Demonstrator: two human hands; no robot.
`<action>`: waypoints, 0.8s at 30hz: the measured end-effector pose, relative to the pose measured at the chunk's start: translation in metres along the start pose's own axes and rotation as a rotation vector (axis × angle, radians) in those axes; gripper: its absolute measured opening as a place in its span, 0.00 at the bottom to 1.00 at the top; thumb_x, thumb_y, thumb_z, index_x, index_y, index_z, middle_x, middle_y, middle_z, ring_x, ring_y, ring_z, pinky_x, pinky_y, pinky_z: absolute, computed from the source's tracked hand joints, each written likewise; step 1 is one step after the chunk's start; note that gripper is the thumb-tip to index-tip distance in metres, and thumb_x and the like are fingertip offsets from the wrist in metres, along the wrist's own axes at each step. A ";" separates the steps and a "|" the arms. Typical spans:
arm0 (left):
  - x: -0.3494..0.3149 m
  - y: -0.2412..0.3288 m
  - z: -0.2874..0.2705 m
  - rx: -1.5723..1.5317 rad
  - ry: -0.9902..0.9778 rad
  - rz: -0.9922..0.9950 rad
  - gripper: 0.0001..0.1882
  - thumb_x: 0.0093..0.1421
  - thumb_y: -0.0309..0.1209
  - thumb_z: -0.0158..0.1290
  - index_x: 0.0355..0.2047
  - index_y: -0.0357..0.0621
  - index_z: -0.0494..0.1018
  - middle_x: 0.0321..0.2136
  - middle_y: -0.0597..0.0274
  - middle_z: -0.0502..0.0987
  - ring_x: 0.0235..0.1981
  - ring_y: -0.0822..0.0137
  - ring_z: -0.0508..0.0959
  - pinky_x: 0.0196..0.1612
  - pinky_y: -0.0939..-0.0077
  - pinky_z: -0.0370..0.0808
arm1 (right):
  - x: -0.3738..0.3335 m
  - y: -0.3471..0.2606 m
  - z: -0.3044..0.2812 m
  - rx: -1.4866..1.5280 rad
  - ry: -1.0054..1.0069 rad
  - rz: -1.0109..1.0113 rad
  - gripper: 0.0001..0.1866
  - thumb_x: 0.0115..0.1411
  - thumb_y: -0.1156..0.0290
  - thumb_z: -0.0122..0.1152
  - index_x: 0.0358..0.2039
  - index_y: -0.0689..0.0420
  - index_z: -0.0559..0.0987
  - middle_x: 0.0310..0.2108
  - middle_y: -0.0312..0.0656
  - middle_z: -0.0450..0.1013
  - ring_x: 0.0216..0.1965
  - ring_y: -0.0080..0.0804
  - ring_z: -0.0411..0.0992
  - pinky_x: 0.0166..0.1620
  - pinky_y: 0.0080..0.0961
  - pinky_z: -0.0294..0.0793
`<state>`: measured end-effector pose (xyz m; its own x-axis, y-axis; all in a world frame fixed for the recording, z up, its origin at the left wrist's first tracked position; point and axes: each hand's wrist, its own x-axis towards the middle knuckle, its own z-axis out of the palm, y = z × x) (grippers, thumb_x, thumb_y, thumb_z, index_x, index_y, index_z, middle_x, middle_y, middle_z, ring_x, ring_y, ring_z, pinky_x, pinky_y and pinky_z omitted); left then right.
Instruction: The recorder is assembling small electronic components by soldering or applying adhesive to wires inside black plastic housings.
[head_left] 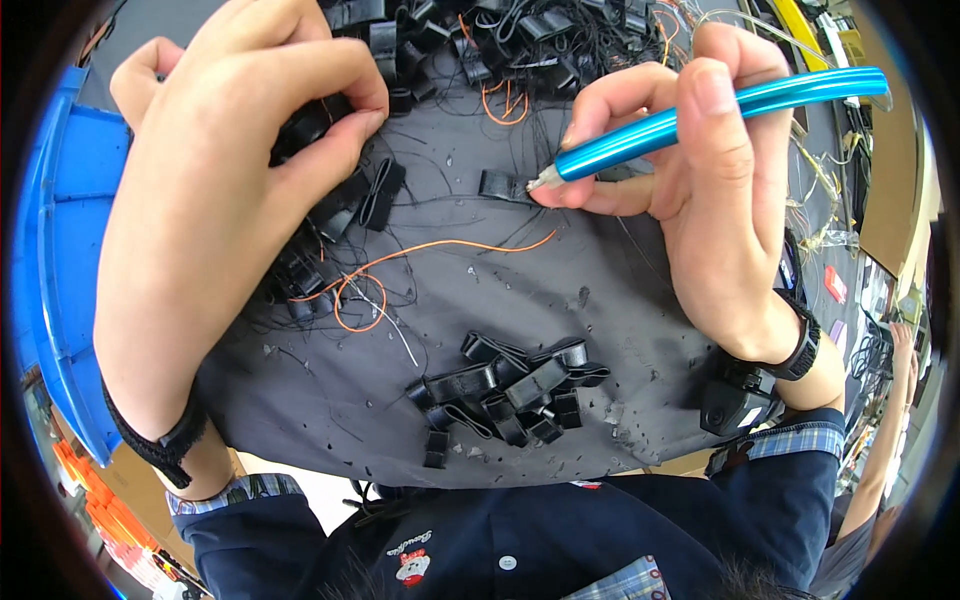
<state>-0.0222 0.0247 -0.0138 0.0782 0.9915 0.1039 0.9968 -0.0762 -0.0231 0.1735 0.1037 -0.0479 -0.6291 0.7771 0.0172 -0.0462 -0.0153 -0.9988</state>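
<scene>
My right hand (715, 170) is closed round a shiny blue tool (630, 140), long and curved, with a short pale metal tip. That tip meets the end of a small flat black strap loop (505, 186), where my right fingertips also are. My left hand (235, 130) has its thumb and forefinger pinched together; whatever they grip is hidden or too small to name. Under that hand, partly covered, lie more black loops (340, 205). One folded black loop (381, 194) rests just beyond its thumb.
A heap of black loops and thin wires (520, 40) fills the far side. Nearer lies a smaller pile of black loops (505, 390). An orange wire (450, 243) curls across the grey cloth (600, 290). A blue bin (75, 220) stands left; another person's arm (890, 420) shows right.
</scene>
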 end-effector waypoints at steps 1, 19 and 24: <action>0.001 0.003 -0.003 0.007 0.009 0.010 0.03 0.49 0.25 0.54 0.26 0.45 0.72 0.27 0.70 0.65 0.33 0.73 0.68 0.44 0.73 0.51 | -0.001 0.003 0.000 0.000 0.009 -0.012 0.12 0.66 0.58 0.32 0.43 0.51 0.52 0.32 0.55 0.67 0.25 0.36 0.72 0.36 0.40 0.79; -0.009 0.023 -0.025 -0.416 -0.161 0.308 0.12 0.39 0.35 0.64 0.26 0.53 0.75 0.23 0.72 0.63 0.29 0.71 0.65 0.40 0.71 0.51 | 0.008 -0.003 -0.014 0.554 0.117 0.075 0.12 0.63 0.54 0.37 0.28 0.47 0.58 0.18 0.38 0.62 0.13 0.24 0.61 0.16 0.28 0.72; -0.007 0.011 -0.025 -0.290 -0.065 0.185 0.15 0.41 0.36 0.63 0.31 0.50 0.74 0.23 0.67 0.62 0.28 0.68 0.64 0.40 0.73 0.52 | 0.008 0.005 -0.026 0.658 -0.018 0.051 0.12 0.63 0.57 0.41 0.36 0.50 0.56 0.21 0.48 0.66 0.16 0.32 0.67 0.20 0.35 0.75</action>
<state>-0.0118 0.0147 0.0101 0.2659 0.9621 0.0605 0.9293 -0.2725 0.2493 0.1883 0.1263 -0.0538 -0.6557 0.7547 -0.0229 -0.4770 -0.4376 -0.7622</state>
